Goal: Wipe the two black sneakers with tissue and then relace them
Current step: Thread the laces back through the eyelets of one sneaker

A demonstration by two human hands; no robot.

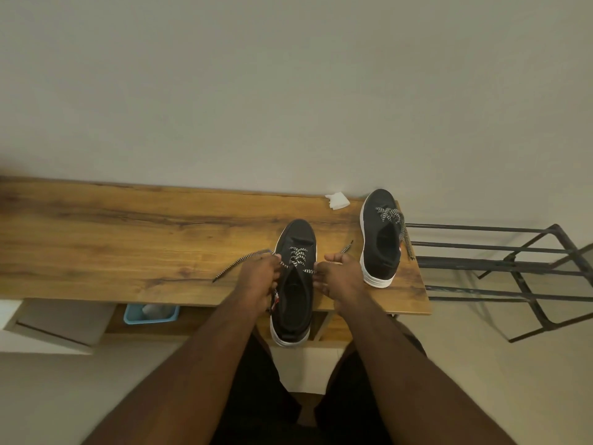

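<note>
The near black sneaker (293,284) lies toe-away, heel overhanging the edge, partly laced. The far-right sneaker (380,239) is loosely laced. A crumpled white tissue (337,200) lies beyond, between them.

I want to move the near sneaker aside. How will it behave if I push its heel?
The near sneaker overhangs the table edge at its heel, so it may tip off. Its loose lace looks floppy and would probably drag. The flat white sole should slide, not roll.
</note>
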